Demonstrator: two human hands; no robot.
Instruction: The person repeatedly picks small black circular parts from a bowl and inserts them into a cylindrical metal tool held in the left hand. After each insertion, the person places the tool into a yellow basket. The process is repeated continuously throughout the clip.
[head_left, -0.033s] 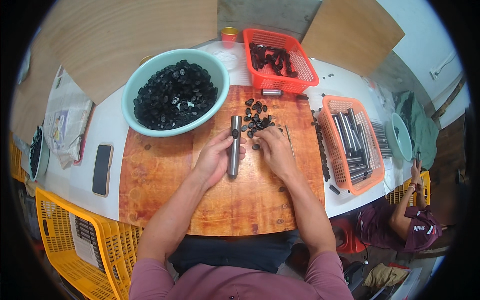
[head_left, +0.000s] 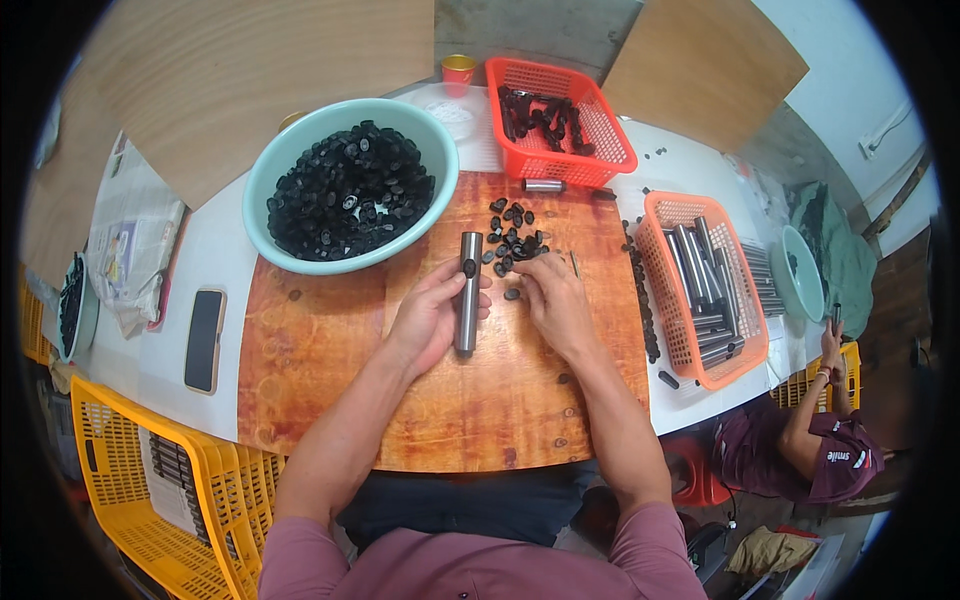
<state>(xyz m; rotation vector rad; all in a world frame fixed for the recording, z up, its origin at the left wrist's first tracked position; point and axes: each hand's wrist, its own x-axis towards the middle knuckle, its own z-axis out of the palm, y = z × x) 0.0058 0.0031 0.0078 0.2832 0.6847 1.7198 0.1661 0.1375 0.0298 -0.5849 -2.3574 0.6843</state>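
In my left hand (head_left: 428,318) is a grey metal tube (head_left: 467,318), held upright in the picture with the fingers closed round it. A small black oval piece (head_left: 470,268) sits at the tube's side, near its upper part. To its right, my right hand (head_left: 555,305) is bent over the board with the fingers curled together; what they hold, if anything, is hidden. Just beyond those fingers lies a loose group of small black oval pieces (head_left: 515,243). A thin rod (head_left: 574,263) shows beside the hand, its lower part covered.
Beyond the wooden board (head_left: 330,380) stand a pale green basin (head_left: 262,235) of black pieces and a red basket (head_left: 515,160). An orange basket (head_left: 680,320) of metal tubes is at right, a phone (head_left: 205,340) at left. A co-worker (head_left: 800,450) sits at far right.
My right hand has shifted slightly to the right, and more of the thin rod is now covered by it. The left hand and tube stay almost the same.
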